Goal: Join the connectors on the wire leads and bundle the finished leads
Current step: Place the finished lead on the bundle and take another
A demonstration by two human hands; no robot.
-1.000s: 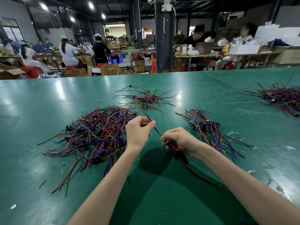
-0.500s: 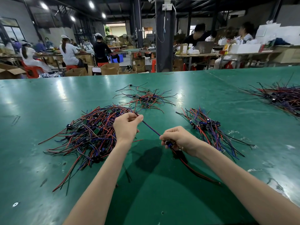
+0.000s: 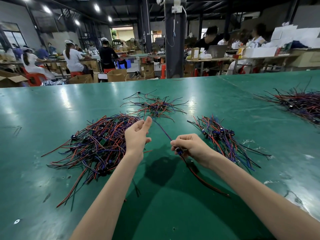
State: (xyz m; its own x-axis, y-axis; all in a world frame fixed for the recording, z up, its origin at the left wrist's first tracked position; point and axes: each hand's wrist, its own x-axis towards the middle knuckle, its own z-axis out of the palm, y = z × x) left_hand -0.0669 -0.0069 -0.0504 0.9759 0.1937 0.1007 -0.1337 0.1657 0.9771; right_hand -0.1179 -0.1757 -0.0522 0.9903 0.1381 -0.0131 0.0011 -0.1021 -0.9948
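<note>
My right hand [image 3: 190, 147] grips a wire lead at its blue connector [image 3: 178, 151]. The lead's purple wire [image 3: 162, 130] runs up and left from my fist, and its red and black wires [image 3: 204, 181] trail down to the right over the green table [image 3: 173, 205]. My left hand [image 3: 137, 135] hovers beside the purple wire's far end with fingers loose and thumb raised, holding nothing. A big heap of red, blue and black leads [image 3: 97, 144] lies left of that hand. A tidier bundle of leads [image 3: 223, 141] lies right of my right hand.
A smaller scatter of leads [image 3: 154, 106] lies further back in the middle. Another heap [image 3: 299, 103] sits at the far right edge. Beyond the table's far edge are a dark pillar [image 3: 174, 40], cardboard boxes and several seated people at benches.
My left hand slid leftward along the purple wire, then let go and opened. My right hand stayed in place gripping the connector.
</note>
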